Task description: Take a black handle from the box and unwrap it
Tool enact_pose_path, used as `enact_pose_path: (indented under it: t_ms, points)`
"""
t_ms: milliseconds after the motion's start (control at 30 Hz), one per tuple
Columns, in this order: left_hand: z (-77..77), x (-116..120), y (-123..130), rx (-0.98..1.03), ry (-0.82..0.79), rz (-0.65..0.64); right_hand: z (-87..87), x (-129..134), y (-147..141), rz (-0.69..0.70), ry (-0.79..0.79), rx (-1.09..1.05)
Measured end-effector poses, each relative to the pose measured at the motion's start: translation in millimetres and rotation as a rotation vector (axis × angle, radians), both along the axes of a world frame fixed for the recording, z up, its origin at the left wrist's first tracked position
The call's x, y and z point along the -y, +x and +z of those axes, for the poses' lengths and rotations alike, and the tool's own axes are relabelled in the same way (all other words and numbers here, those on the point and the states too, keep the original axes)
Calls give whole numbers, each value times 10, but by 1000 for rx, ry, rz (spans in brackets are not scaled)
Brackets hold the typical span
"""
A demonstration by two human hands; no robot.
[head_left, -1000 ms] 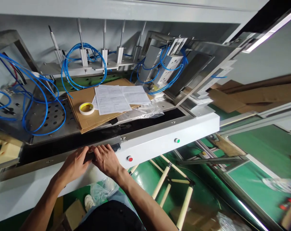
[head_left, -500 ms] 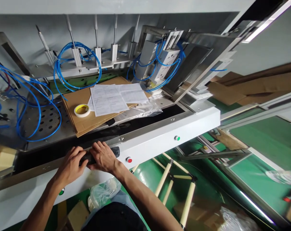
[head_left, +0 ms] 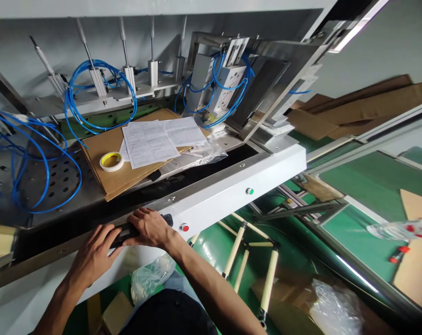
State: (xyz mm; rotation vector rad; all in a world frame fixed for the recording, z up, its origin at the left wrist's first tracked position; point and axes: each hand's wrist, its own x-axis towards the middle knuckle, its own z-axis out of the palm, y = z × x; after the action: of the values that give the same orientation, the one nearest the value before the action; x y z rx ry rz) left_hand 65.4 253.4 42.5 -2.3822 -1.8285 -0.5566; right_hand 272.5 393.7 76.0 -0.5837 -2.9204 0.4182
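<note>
Black bar (head_left: 125,234) in the person's hands is the thing being worked on; it lies to the left of the red button (head_left: 185,227), along the edge of the white front rail (head_left: 218,205) that carries the button. The right hand (head_left: 150,228), just left of the red button, is curled over the bar and closed around it. A dark end (head_left: 167,219) shows between that hand and the button; whether it belongs to the same bar is hidden by the hand. The left hand (head_left: 97,249), farther left of the button, has its thumb parted from its fingers at the bar's left end; whether it grips or merely touches, I cannot tell.

As far as can be judged, the handling is partway through: the bar is located and grasped, but not yet let go. Whether it is fixed to the rail or only rests there cannot be seen, so a finished placing cannot be confirmed. Beyond the red button and to its left, cardboard (head_left: 127,180) bears printed sheets (head_left: 151,144) and a tape roll (head_left: 112,161), with coiled blue tubing (head_left: 67,99) farther off; neither hand is on these. Right of it sits a green button (head_left: 249,191), also untouched.
</note>
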Motion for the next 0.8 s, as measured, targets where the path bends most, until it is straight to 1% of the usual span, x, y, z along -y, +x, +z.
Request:
enact_pose_path:
  t_ms: [100,200,267,333,367,433,467,533,600,700,767,800]
  points:
    - [80,-70,-60,115,-57,-57,94,-51,158,-97,-43,-14]
    - [133,-161,-138,199,-174,-16,127,-171,450,-220,-84,-32]
    - [148,-237,-187,234,-249,24,105,-242,681,-315,-63,-85]
    - [152,-328,-224,251,-270,43,50,-252,887,-460,3,-196]
    - [152,-375,-236,244,-261,53,12,-220,965,-558,36,-275]
    - [151,-459,-248,205,-258,79,-85,-69,1049,-777,44,-470]
    - [150,-488,-246,190,-281,95,-144,50,1053,-882,6,-572]
    - [149,-505,-220,182,-345,119,-276,358,988,-1023,-165,-719]
    - [139,-450,-157,219,-411,108,-420,714,844,-1047,-437,-748]
    - [66,-234,14,394,-532,118,-621,1203,554,-970,-857,-743]
    - [-50,-27,161,592,-639,185,-707,1443,377,-902,-1064,-802]
    - [-129,84,238,693,-685,228,-727,1536,311,-869,-1134,-845]
